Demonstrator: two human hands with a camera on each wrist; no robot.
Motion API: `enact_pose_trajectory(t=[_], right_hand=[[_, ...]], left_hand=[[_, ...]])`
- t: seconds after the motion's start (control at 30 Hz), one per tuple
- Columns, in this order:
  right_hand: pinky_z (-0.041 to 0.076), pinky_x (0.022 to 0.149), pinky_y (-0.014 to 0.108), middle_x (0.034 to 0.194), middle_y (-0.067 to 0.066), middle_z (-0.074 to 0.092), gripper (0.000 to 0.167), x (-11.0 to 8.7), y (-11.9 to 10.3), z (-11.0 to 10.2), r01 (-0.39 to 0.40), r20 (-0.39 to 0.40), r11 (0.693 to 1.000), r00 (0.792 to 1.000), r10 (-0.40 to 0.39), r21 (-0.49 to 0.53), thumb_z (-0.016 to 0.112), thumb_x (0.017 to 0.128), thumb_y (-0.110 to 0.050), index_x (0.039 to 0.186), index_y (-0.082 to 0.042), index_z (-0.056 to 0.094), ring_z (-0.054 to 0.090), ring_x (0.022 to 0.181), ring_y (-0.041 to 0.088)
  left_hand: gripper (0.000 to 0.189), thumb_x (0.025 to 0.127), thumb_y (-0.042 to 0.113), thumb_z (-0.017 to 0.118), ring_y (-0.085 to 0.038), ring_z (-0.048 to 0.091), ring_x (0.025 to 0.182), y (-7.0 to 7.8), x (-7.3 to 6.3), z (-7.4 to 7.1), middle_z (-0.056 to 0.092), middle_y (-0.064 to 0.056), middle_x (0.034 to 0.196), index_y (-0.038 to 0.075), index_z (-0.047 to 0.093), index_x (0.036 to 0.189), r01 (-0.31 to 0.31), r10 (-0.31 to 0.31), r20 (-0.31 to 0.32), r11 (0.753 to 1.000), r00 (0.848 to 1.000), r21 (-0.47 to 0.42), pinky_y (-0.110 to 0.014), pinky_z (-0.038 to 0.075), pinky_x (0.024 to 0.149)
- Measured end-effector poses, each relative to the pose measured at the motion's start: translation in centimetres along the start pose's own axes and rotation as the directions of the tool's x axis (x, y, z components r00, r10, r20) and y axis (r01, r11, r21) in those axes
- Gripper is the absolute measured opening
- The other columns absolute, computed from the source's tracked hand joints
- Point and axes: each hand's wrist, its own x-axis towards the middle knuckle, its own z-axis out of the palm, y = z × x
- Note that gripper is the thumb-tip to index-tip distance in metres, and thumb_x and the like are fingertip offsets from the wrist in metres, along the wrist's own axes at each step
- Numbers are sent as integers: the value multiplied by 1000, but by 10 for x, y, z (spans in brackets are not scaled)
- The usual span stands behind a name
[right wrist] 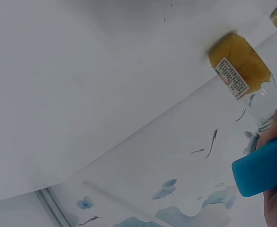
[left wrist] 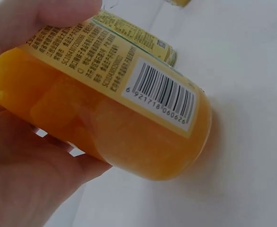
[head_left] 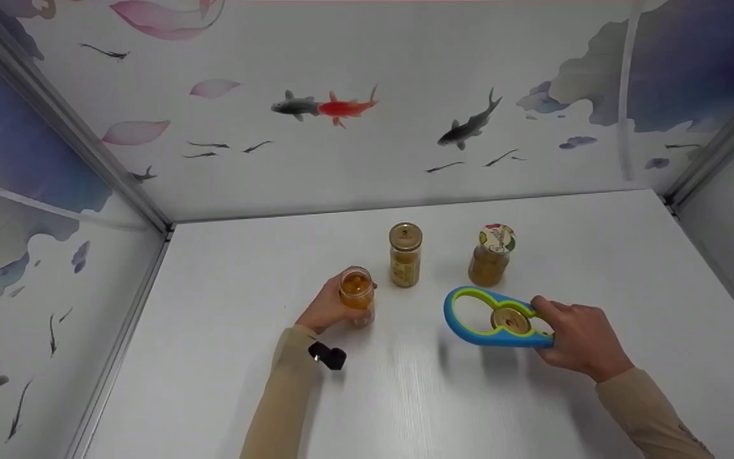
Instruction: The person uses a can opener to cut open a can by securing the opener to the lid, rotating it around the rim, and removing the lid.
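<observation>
My left hand (head_left: 325, 307) grips a lidless glass jar (head_left: 357, 292) of orange fruit pieces in syrup. Its fingers and thumb wrap the side, and the left wrist view shows the jar's barcode label (left wrist: 159, 92). In my right hand (head_left: 580, 338) is the handle end of a blue and lime-green jar opener (head_left: 501, 340), raised over the table. A gold lid (head_left: 511, 320) sits within the opener's smaller ring. The right wrist view catches only the blue handle end (right wrist: 261, 170) and part of the hand.
Behind the hands stand a gold-lidded jar (head_left: 405, 255) and, farther right, a jar with a patterned lid (head_left: 489, 261). White table (head_left: 214, 382) lies under everything. Printed panels with fish (head_left: 348, 107) border it at the back and sides.
</observation>
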Motion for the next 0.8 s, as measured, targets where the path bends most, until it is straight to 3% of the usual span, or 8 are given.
enact_pose_trajectory(t=[0.3,0.6,0.8], right_hand=[[53,53,40,89,12,72,57,2,0,3,5,9,1000,1000,-5,-17,86,54,-20,101,-12,56,62,57,26],[53,53,40,89,14,72,56,-1,2,4,13,-3,999,1000,-13,-37,85,54,-21,101,-11,55,64,59,27],[52,52,38,86,11,72,54,-4,2,7,-7,12,1000,1000,7,-17,84,55,-18,100,-12,56,60,54,23]], left_hand=[[64,70,-2,79,-24,54,114,-6,-3,-10,59,-19,123,1,52,128,35,-37,-54,999,998,-28,-45,35,105],[62,69,-4,77,-26,54,112,-10,4,-17,58,-23,124,-2,52,126,15,-19,-70,998,997,-60,-44,37,104],[63,71,-1,77,-22,53,117,-10,11,-21,59,-13,126,4,53,128,67,-68,-93,998,993,-16,-44,34,107]])
